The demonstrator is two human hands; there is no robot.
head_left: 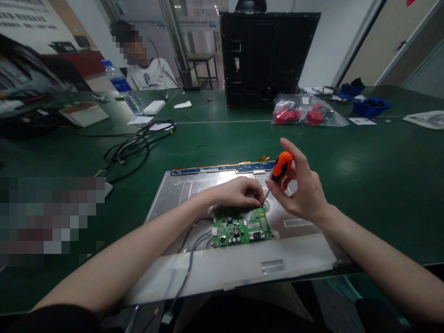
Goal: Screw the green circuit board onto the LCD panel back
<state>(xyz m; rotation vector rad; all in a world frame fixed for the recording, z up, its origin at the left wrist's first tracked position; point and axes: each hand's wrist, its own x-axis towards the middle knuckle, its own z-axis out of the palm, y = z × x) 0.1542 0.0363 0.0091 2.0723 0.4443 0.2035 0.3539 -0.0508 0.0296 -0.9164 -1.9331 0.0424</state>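
In my right hand [305, 189] is a screwdriver [281, 165] with an orange and black handle, held between thumb and fingers. It slants down to the left, and its tip meets the upper right corner of a green circuit board [239, 225]. My left hand [241, 190] reaches over the board's far edge, fingertips pinched together beside that tip; what they hold, if anything, is too small to make out. Beneath the board lies the silver metal back of a display panel [305, 235], with a blue circuit strip [208, 170] along its far edge. Grey wires [190, 270] run from the board's left side.
Tangled black cables [138, 143] lie at the left, near a tilted water bottle [125, 90]. Across the green table [374, 185] stand a black monitor housing [267, 55] and a clear bag of red parts [307, 112]. A person [149, 74] sits at the far side.
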